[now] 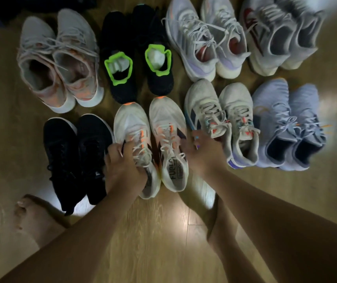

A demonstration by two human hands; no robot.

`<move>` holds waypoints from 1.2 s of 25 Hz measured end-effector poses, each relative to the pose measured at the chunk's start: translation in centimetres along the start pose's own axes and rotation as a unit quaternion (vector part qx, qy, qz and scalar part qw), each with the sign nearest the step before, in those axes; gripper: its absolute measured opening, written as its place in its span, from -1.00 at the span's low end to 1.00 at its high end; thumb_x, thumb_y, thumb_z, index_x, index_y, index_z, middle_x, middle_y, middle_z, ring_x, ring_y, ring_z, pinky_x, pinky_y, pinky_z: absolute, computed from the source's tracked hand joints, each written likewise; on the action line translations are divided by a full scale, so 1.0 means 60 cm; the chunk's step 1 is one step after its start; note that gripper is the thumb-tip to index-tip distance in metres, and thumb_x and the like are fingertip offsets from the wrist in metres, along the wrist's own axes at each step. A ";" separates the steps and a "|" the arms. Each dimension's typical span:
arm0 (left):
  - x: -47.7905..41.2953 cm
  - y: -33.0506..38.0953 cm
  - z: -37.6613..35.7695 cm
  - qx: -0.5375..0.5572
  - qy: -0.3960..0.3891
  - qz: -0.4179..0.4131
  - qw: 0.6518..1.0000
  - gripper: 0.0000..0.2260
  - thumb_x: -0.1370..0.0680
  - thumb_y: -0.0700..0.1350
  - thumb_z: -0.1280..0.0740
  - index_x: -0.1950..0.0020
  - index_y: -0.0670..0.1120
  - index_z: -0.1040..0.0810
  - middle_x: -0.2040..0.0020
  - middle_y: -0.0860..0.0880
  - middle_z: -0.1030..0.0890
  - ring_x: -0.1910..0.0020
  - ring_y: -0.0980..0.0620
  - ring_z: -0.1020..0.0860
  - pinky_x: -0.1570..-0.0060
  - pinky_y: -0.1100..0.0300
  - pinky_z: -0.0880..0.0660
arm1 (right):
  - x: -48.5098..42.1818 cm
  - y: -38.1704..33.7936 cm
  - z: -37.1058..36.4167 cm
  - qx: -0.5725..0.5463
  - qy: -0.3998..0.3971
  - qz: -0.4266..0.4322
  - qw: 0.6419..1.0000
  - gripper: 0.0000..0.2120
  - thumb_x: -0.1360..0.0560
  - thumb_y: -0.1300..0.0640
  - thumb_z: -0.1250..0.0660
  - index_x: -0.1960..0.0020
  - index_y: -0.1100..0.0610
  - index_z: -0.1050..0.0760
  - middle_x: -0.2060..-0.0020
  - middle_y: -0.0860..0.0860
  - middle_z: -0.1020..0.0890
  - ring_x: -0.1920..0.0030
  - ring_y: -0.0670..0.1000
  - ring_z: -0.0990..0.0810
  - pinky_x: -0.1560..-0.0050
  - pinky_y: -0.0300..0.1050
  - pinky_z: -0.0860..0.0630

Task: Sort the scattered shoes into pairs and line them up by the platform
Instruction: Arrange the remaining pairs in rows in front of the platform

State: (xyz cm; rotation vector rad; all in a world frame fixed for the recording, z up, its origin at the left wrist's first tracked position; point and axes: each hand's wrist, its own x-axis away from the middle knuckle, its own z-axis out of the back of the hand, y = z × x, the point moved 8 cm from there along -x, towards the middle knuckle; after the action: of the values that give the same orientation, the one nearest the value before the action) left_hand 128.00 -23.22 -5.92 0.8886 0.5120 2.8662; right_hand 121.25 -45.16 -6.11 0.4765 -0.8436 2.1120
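Under the left hand [122, 168], fingers curl into the collar and laces of the white-and-orange shoe [130, 123], gripping it by the throat. Just right of that grip lies its mate [169, 139], heel level with it. The right hand [202, 154] sits against the mate's outer side, fingers bent; whether it pinches the shoe or only touches it I cannot tell.

To finish the step well, I would slide both shoes together low to the floor [163, 242], toes forward, until their inner edges meet and the heels line up.

Room is tight. Touching the grip on its left is the black pair [71, 152]; just beyond the right hand is the cream pair [235, 123], then the pale blue pair [286, 127]. Ahead of the toes stands the green-collared black pair [137, 54], close. Open floor lies only behind the heels, toward the bare foot [30, 215]. No platform is plainly visible.
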 end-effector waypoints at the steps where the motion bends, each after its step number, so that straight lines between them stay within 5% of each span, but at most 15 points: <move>1: -0.002 0.027 0.009 -0.054 0.036 -0.016 0.998 -0.41 -0.32 -0.17 -0.38 -0.35 0.02 -0.37 -0.31 -0.12 -0.30 -0.27 -0.20 -0.33 -0.24 -0.14 -0.37 | -0.007 0.015 0.035 -0.014 0.053 0.004 0.998 -0.75 -0.50 -0.18 -0.20 -0.06 -0.06 -0.47 0.14 -0.01 -0.65 0.02 0.14 -0.62 0.06 -0.06 -0.51; 3: -0.005 0.113 0.008 -0.078 0.073 -0.091 0.990 -0.42 -0.30 -0.10 -0.37 -0.33 0.03 -0.37 -0.31 -0.12 -0.34 -0.27 -0.20 -0.33 -0.23 -0.14 -0.32 | -0.024 0.057 0.102 -0.007 0.128 -0.007 0.992 -0.76 -0.52 -0.05 -0.21 -0.11 -0.02 -0.50 0.07 0.05 -0.65 0.00 0.16 -0.60 0.05 -0.06 -0.46; 6: -0.018 0.237 -0.052 0.038 -0.032 -0.184 0.982 -0.47 -0.40 -0.19 -0.33 -0.37 -0.08 -0.36 -0.31 -0.15 -0.37 -0.26 -0.19 -0.40 -0.18 -0.05 -0.42 | -0.048 0.134 0.161 0.015 0.142 -0.062 0.988 -0.71 -0.49 0.03 -0.22 -0.19 0.02 -0.47 -0.10 0.13 -0.57 -0.10 0.22 -0.54 0.01 0.01 -0.48; 10: -0.031 0.305 -0.158 0.070 -0.158 -0.082 0.982 -0.41 -0.51 -0.11 -0.33 -0.48 -0.08 -0.17 -0.39 -0.20 -0.29 -0.32 -0.21 -0.39 -0.26 0.01 -0.42 | -0.046 0.228 0.175 0.071 0.109 -0.117 0.985 -0.69 -0.49 -0.04 -0.21 -0.19 0.04 -0.39 -0.15 0.17 -0.53 -0.15 0.26 -0.51 0.05 0.03 -0.39; 16: -0.062 0.281 -0.210 0.052 -0.122 0.095 0.987 -0.48 -0.56 -0.14 -0.28 -0.47 -0.18 -0.19 -0.37 -0.27 -0.40 -0.24 -0.34 -0.49 -0.13 -0.16 -0.53 | -0.104 0.271 0.135 0.166 -0.080 -0.065 0.981 -0.59 -0.50 0.04 -0.31 -0.30 0.11 -0.32 -0.18 0.24 -0.54 -0.18 0.31 -0.52 -0.06 0.06 -0.47; 20: -0.036 0.279 -0.209 -0.011 -0.109 0.100 0.989 -0.61 -0.54 -0.19 -0.32 -0.34 -0.17 -0.33 -0.24 -0.26 -0.52 -0.19 -0.32 -0.52 -0.08 -0.11 -0.55 | -0.128 0.266 0.156 0.169 -0.086 -0.037 0.981 -0.70 -0.50 0.23 -0.21 -0.23 0.17 -0.44 -0.16 0.25 -0.55 -0.16 0.31 -0.54 -0.09 0.08 -0.50; 30: 0.001 0.288 -0.229 0.014 -0.159 0.062 0.985 -0.47 -0.60 -0.10 -0.26 -0.49 -0.25 -0.18 -0.30 -0.30 -0.48 -0.22 -0.29 -0.51 -0.16 -0.09 -0.50 | -0.115 0.263 0.172 0.171 -0.009 0.004 0.985 -0.77 -0.56 0.22 -0.11 -0.18 0.12 -0.43 -0.02 0.27 -0.56 -0.03 0.35 -0.54 0.13 0.04 -0.42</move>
State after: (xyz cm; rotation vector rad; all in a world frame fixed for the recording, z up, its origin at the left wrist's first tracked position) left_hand 120.32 -43.36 -10.54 1.3960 0.4759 2.7454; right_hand 113.53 -63.41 -9.21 0.6713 -0.4901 2.2714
